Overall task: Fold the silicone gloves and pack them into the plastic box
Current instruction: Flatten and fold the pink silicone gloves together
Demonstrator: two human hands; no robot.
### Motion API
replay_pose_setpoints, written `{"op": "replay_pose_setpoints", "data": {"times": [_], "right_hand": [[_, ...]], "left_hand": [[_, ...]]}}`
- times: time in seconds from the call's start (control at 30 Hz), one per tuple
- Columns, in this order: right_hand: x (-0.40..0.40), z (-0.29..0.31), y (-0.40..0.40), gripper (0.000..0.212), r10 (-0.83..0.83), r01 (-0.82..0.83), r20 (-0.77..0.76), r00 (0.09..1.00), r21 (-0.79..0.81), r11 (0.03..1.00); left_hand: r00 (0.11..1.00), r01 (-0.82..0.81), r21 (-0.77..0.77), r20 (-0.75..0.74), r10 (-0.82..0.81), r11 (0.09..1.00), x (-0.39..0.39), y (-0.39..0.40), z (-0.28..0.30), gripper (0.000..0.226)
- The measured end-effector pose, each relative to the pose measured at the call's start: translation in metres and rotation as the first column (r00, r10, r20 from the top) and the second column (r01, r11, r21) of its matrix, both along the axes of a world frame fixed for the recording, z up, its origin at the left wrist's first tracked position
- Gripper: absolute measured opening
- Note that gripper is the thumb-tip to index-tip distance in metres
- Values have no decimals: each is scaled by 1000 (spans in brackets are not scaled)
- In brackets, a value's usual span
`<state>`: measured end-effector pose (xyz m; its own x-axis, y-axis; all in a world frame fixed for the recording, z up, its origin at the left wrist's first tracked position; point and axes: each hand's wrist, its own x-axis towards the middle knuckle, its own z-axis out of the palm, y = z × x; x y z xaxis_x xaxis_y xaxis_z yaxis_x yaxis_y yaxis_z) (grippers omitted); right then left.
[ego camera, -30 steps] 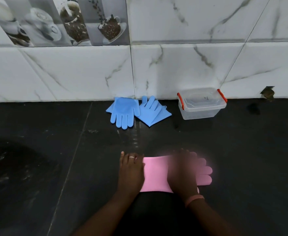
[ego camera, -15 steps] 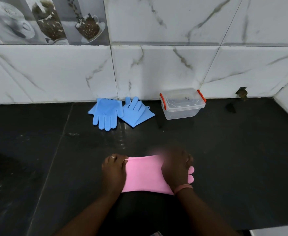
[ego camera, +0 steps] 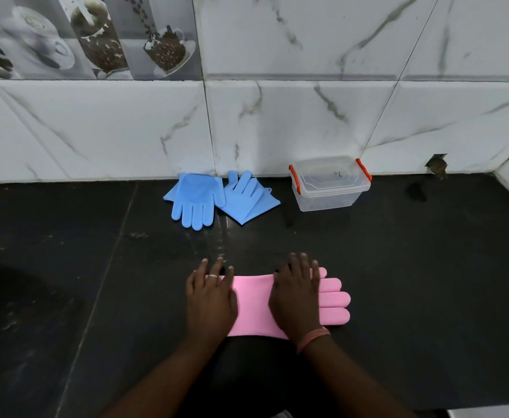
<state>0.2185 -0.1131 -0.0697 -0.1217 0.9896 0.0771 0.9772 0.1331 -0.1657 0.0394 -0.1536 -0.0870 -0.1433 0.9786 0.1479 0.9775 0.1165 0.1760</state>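
A pink silicone glove (ego camera: 253, 306) lies flat on the black counter near me, fingers pointing right. My left hand (ego camera: 211, 300) presses flat on its cuff end, fingers spread. My right hand (ego camera: 296, 300) lies flat on the glove's palm, and the pink fingers stick out beyond it. Two blue silicone gloves (ego camera: 196, 196) (ego camera: 248, 197) rest against the wall at the back. The clear plastic box (ego camera: 330, 184) with red clips stands to their right, its lid on.
The black counter (ego camera: 413, 267) runs to a white marble-tiled wall (ego camera: 277, 125). A small hole (ego camera: 437, 168) shows in the wall at the back right. The counter's front edge is at the lower right.
My right hand has slid left off the pink fingers, which are now uncovered. Both hands have gone from pinching the glove to lying flat on it.
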Motion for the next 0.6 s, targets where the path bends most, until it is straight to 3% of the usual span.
{"op": "replay_pose_setpoints", "data": {"times": [0.17,0.47,0.53,0.6], "right_hand": [[-14,-24,-15,59,66,-75,-133,989,-64,995],[-14,-35,-10,71,35,-39,-98,995,-38,999],[-15,-34,-10,69,29,-34,-104,994,-47,998],[-18,-30,-11,65,12,-18,-140,990,-44,999]], "left_hand": [[986,162,-134,-14,-166,978,4,-6,-12,65],[993,118,-231,36,-113,966,6,-1,-5,64],[995,13,-232,95,9,973,7,-1,3,65],[952,-202,-233,180,246,951,1,-2,15,71]]}}
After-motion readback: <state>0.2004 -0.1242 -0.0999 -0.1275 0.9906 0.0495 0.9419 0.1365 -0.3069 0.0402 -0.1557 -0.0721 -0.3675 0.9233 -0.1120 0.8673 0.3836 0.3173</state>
